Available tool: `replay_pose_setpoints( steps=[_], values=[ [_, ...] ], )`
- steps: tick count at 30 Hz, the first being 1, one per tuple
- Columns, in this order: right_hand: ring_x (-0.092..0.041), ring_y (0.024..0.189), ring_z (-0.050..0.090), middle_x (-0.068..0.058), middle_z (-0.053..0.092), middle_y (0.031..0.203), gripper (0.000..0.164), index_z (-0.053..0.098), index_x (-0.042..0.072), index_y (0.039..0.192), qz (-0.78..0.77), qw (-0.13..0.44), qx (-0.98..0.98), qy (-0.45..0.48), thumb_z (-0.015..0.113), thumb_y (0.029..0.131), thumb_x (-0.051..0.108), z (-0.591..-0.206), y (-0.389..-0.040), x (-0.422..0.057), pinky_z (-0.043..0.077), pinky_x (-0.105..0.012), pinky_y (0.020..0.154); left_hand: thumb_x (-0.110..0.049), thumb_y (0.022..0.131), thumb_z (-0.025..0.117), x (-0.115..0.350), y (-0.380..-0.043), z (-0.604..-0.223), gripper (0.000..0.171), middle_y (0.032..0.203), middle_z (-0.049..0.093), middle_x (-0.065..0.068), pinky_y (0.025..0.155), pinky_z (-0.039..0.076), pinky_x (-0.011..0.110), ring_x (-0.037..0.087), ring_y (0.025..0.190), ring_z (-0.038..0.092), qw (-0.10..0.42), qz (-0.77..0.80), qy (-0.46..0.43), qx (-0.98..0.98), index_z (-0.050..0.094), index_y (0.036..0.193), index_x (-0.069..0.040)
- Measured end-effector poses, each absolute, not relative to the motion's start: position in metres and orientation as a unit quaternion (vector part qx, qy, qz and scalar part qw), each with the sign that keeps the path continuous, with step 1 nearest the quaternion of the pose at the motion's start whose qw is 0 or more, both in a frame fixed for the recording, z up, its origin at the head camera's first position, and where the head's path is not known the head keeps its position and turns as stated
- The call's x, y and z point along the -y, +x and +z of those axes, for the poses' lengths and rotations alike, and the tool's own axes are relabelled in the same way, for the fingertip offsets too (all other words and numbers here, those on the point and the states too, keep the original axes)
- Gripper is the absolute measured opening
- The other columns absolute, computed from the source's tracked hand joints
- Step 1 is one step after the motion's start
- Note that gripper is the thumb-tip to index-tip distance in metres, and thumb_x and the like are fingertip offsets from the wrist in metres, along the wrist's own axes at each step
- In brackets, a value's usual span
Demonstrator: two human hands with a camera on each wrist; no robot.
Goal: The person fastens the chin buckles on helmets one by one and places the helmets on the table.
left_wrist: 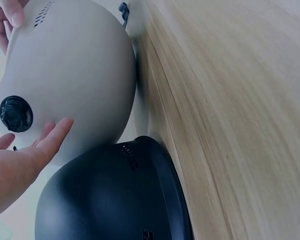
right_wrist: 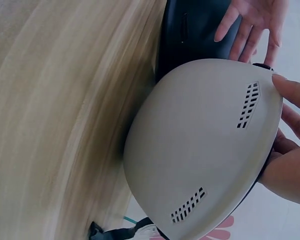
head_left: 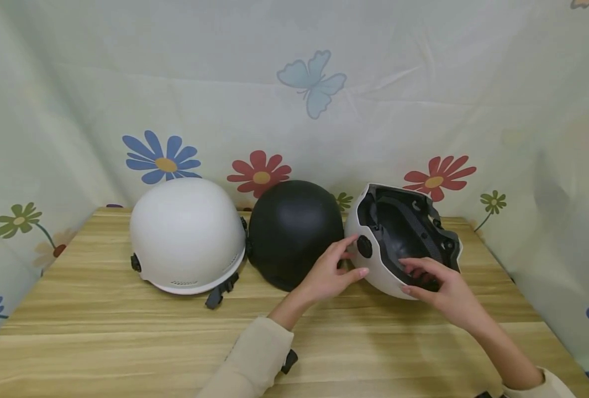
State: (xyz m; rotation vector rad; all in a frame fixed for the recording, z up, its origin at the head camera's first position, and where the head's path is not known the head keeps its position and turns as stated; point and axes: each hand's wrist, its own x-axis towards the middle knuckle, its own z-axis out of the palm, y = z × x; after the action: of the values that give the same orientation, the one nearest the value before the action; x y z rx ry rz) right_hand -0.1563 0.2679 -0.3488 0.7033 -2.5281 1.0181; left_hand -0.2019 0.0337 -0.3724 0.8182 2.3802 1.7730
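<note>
An upturned white helmet point(head_left: 381, 276) rests at the right of the table, its black lining point(head_left: 399, 226) facing up. My right hand point(head_left: 443, 293) grips its near rim, thumb outside and fingers curled over into the shell; the right wrist view shows the thumb at the rim beside vent slots point(right_wrist: 249, 105). On the helmet's left side is a round black knob point(left_wrist: 16, 114). My left hand point(head_left: 329, 273) is beside that knob with fingers spread apart; whether the fingertips touch the shell is hard to tell. A black helmet point(head_left: 294, 232) stands just left of the white one.
Another white helmet point(head_left: 185, 232) sits dome up at the left, against the black one, with a black strap point(head_left: 222, 290) hanging onto the wooden table point(head_left: 100, 337). Behind the helmets hangs a flower-printed cloth point(head_left: 374, 110), which also borders both sides.
</note>
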Motion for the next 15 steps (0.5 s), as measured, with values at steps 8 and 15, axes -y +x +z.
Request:
replay_pose_setpoints(
  steps=[8, 15],
  values=[
    [-0.011, 0.079, 0.052, -0.003, 0.062, 0.092, 0.044, 0.064, 0.005, 0.107, 0.332, 0.171, 0.892, 0.255, 0.079, 0.067, 0.002, -0.3537, -0.1550, -0.2684, 0.044, -0.019, 0.066, -0.018, 0.086, 0.065, -0.0344, -0.2003, -0.3715, 0.061, 0.132, 0.038, 0.016, 0.086, 0.047, 0.035, 0.028, 0.114, 0.048, 0.019, 0.587, 0.275, -0.761, 0.035, 0.140, -0.012],
    [-0.010, 0.079, 0.050, 0.002, 0.060, 0.092, 0.043, 0.064, 0.008, 0.108, 0.311, 0.166, 0.901, 0.252, 0.080, 0.068, 0.007, -0.3557, -0.1534, -0.2664, 0.043, -0.020, 0.066, -0.018, 0.086, 0.065, -0.0352, -0.1997, -0.3701, 0.060, 0.133, 0.037, 0.014, 0.086, 0.047, 0.031, 0.027, 0.116, 0.046, -0.004, 0.580, 0.276, -0.767, 0.037, 0.138, -0.010]
  ],
)
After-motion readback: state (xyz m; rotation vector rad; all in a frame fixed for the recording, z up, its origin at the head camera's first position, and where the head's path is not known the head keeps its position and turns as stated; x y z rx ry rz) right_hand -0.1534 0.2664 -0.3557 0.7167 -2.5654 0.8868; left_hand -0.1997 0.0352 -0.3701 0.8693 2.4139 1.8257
